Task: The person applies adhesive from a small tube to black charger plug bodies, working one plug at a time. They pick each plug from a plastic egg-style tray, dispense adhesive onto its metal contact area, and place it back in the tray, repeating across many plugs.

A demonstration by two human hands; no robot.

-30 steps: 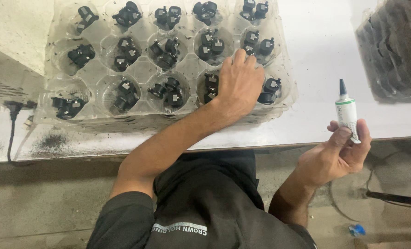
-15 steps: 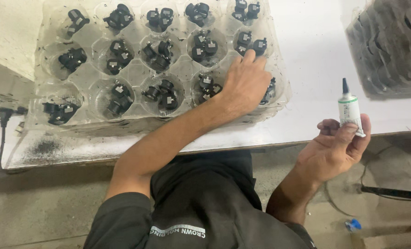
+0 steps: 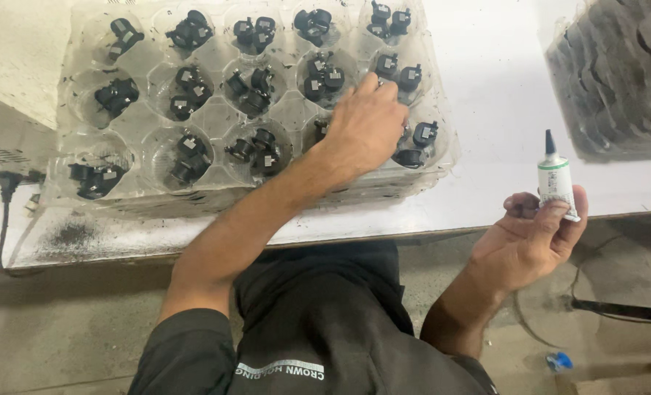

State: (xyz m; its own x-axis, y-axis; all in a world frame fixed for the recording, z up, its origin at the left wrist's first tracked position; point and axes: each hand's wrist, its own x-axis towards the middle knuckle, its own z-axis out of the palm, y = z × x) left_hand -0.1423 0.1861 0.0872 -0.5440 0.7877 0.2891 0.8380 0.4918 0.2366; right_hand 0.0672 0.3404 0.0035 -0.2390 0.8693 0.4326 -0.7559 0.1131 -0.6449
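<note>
My left hand (image 3: pixel 365 124) reaches across a clear plastic tray (image 3: pixel 285 111) whose round cups hold small black parts (image 3: pixel 256 150). Its palm covers one cup in the near row. The fingertips curl down at the cup behind, next to two black parts (image 3: pixel 398 71). Whether the fingers grip a part is hidden. My right hand (image 3: pixel 534 241) is off the table's front edge, holding a small white glue bottle (image 3: pixel 556 175) upright, its black nozzle pointing up.
The tray lies on a white, dirt-speckled table (image 3: pixel 501 110). A stack of dark grey trays (image 3: pixel 618 73) stands at the back right. A black plug and cable (image 3: pixel 7 192) hang at the left edge. Another cable (image 3: pixel 621 311) and a blue cap (image 3: pixel 559 360) lie on the floor.
My left hand has slid a little farther up the tray, from the near row toward the middle row. The right hand still holds the bottle upright in about the same place.
</note>
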